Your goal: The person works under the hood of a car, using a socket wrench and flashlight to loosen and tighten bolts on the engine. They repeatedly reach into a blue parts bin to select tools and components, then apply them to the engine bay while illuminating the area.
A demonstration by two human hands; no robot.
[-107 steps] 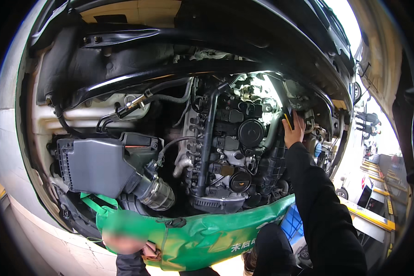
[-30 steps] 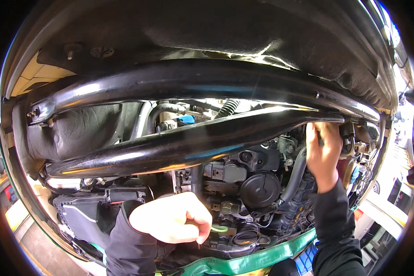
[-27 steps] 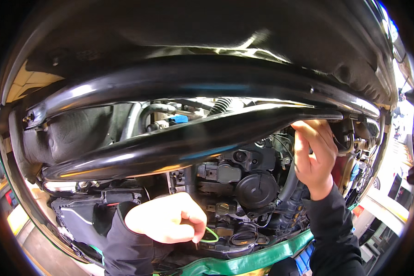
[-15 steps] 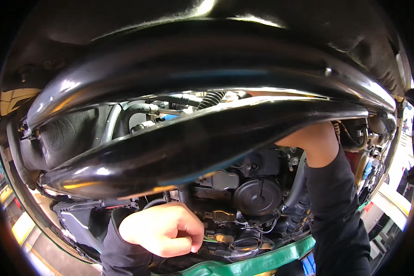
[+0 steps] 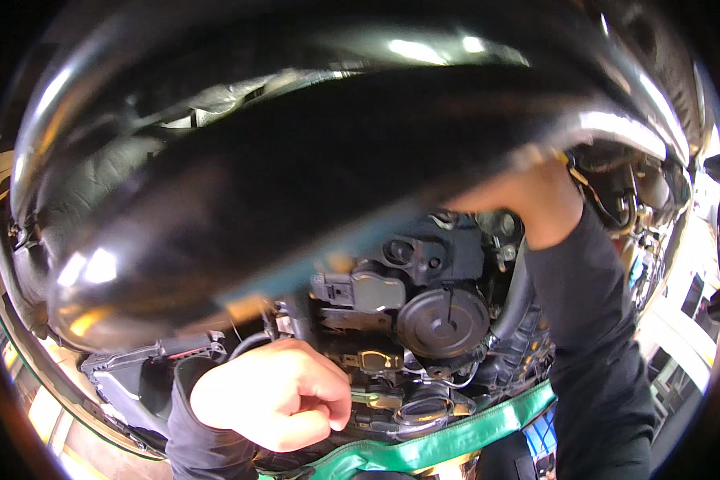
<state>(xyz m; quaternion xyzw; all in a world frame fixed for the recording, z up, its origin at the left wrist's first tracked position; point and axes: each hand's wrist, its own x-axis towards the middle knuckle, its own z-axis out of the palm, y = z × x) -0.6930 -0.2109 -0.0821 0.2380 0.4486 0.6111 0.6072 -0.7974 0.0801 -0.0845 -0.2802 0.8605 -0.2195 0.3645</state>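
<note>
My left hand is closed above the front of a car engine, thumb against the curled fingers. Whether anything is inside it cannot be seen. Further off, my right hand reaches in beneath a thick glossy black bar, which crosses the engine bay. That bar covers its fingers, so their grip is hidden. Left of the right wrist sit a round black cover and a black housing of the engine. A ribbed black box lies beside my left cuff.
A second glossy black curve arches across the top. Green edging runs along the near side of the bay. A dark hose stands close to my right sleeve. Pipes and wiring crowd the right side.
The view has shifted, and the black bars look larger and higher. My right hand appears higher along with the near bar, fingers still hidden. The left hand keeps its closed shape.
</note>
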